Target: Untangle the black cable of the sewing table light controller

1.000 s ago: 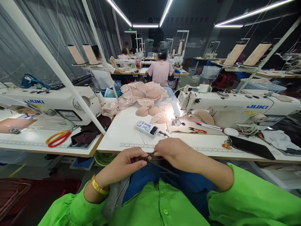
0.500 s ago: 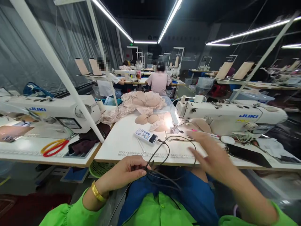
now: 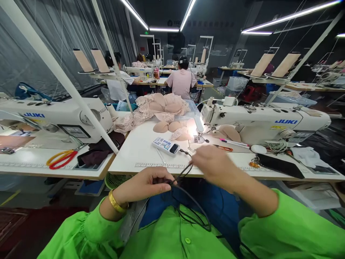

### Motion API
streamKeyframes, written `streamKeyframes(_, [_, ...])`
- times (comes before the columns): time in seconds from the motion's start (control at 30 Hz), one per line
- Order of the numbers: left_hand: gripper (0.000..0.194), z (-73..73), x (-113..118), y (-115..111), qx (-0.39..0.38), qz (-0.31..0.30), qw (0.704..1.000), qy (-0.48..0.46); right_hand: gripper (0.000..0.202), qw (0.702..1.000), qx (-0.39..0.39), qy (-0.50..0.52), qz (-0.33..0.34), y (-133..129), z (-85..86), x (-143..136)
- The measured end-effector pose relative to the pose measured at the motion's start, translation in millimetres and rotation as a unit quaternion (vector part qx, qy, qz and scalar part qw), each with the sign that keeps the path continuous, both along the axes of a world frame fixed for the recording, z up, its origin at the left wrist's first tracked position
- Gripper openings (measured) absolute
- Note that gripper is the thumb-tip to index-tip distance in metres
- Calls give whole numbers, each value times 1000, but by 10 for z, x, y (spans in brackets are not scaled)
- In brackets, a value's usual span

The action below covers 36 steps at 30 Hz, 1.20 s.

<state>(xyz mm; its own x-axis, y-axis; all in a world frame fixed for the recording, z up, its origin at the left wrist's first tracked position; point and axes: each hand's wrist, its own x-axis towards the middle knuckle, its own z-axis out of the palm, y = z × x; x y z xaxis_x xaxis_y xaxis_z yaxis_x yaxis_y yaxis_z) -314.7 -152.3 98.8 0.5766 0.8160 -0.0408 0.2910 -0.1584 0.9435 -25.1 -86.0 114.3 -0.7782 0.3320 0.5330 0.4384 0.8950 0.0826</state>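
in the head view, the relation that counted was the slant of the black cable (image 3: pixel 184 170) between the two hands. the left hand (image 3: pixel 147 183) had it, thumb and forefinger pinching a gathered part; from there the strands rose forward and to the right, their long axis running toward the fingers of the right hand (image 3: pixel 212 162). those were blurred and curled at the upper end, so whether they gripped the cable could not be told. slack loops of it hung lower and nearer the body than both sets of fingers, over the green shirt (image 3: pixel 167 233).

the white device (image 3: pixel 166 146) lay beyond the left fingers, and ahead and to the left of the right ones, which were nearer to its plug. the front edge of the desk (image 3: pixel 126 158) passed just ahead of the left fingers and under the right hand, with the printed ruler strip (image 3: pixel 156 166) close behind it. room to move lay toward the body and leftward over the desktop; past the right fingers, the orange snips (image 3: pixel 223 148), pen (image 3: pixel 237 143) and dark phone (image 3: pixel 280 166) narrowed it.
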Motion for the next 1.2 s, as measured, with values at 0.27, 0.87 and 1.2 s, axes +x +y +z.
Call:
streamKeyframes(0.27, [52, -98, 46, 51, -61, 21, 997, -37, 26, 985, -29, 68, -156, 101, -50, 677])
streamKeyframes(0.87, [30, 7, 231, 5, 17, 76, 997, -9, 42, 915, -345, 207, 13, -261, 411, -42])
streamKeyframes(1.2, [43, -120, 145, 101, -94, 94, 982, -135, 34, 926, -341, 162, -20, -63, 100, -134])
